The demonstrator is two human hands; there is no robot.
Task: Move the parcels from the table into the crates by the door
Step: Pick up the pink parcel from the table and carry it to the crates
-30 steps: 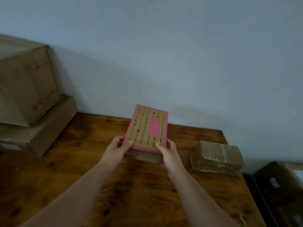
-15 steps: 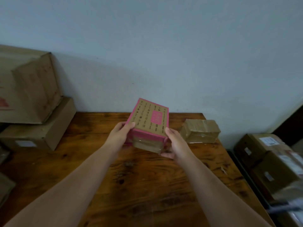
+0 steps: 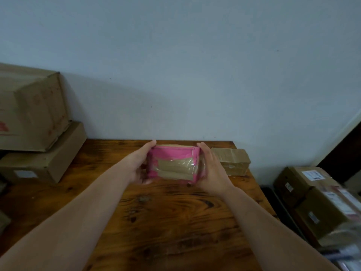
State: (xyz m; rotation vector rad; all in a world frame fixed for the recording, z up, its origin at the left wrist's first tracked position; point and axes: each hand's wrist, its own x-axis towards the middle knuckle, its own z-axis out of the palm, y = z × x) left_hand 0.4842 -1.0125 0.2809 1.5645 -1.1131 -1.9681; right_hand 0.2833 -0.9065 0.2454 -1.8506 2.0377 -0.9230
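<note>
Because the pink parcel [image 3: 173, 167] is turned with its taped end toward the camera, its top face is seen almost edge-on and no print on it can be read. Its underside is hidden, so whether it clears the wooden table [image 3: 175, 222] cannot be told. The left hand [image 3: 139, 165] grips the parcel at its 9 o'clock side, thumb along the upper edge, fingers curled beneath and mostly out of sight. The right hand [image 3: 212, 171] clasps the 3 o'clock side, fingers lying up the end; its thumb is hidden. The parcel sits between the two hands over the far middle of the table, near the wall.

At 3 o'clock of the right hand a brown taped parcel [image 3: 230, 161] lies on the table's far corner, its near-left edge covered by that hand. At 9 o'clock of the frame two stacked cartons [image 3: 31, 114] are cut off by the edge, with faint red marks too blurred to read. At 4 o'clock labelled boxes [image 3: 312, 202] sit beside the table, smeared toward the bottom corner; what holds them is unclear.

Half a second ago the parcel's printed top tilted toward the camera; now it lies nearly flat and the pink taped end shows instead. Then a gap separated the right hand from the brown parcel; now they overlap.
</note>
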